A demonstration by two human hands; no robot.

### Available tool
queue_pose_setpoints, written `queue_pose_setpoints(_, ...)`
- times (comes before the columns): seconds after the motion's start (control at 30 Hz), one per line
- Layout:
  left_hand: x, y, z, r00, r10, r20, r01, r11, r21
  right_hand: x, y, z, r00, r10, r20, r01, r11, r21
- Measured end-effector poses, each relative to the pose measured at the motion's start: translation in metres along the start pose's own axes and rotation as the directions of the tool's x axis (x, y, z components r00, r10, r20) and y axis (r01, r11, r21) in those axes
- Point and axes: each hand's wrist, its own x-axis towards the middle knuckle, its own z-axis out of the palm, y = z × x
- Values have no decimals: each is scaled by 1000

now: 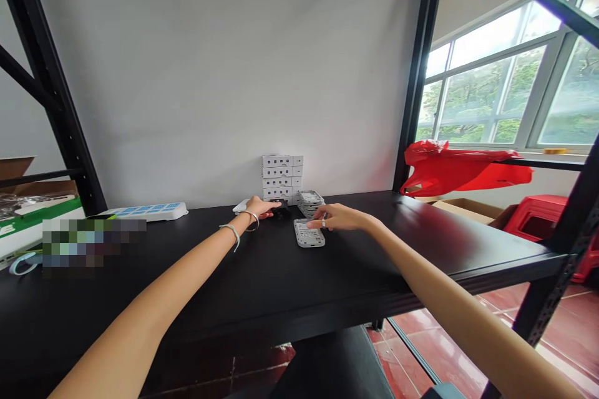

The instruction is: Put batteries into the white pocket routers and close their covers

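Note:
A pale plastic casing [309,235] with rounded corners lies on the black table; small printed marks cover its upper face. My right hand [340,217], with a ring on one finger, grips the casing's upper right edge, thumb over the top. Behind it rises a stack of similar casings [309,201]. Farther left, my left hand [260,206] reaches among small black pieces [281,211], fingers closed together; what they pinch is too small to make out. A white piece [241,206] lies just beyond the left wrist, partly hidden.
Stacked white boxes [277,173] stand against the wall. A white power strip [154,211] lies at the back left, with a blurred-out patch in front of it. Black metal posts [418,68] frame the table [224,299]. A red bag [449,168] hangs at the right.

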Motion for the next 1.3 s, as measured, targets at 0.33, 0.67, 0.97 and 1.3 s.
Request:
queue_pose_setpoints(0.33,-41,19,-32,968,-73,242,99,990,-100,-10,1,5,992,-66,112,71,997,-40)
queue_pose_setpoints(0.67,-83,7,23,946,12,324,-20,1000,23,-10,3,21,985,-163,64,164,987,-4)
queue_pose_setpoints(0.97,-76,-1,25,901,333,277,-406,872,274,-7,9,23,985,-168,44,166,985,39)
queue_pose_setpoints(1.3,-67,-4,23,845,368,389,-434,896,96,-16,-4,22,988,-143,56,142,990,12)
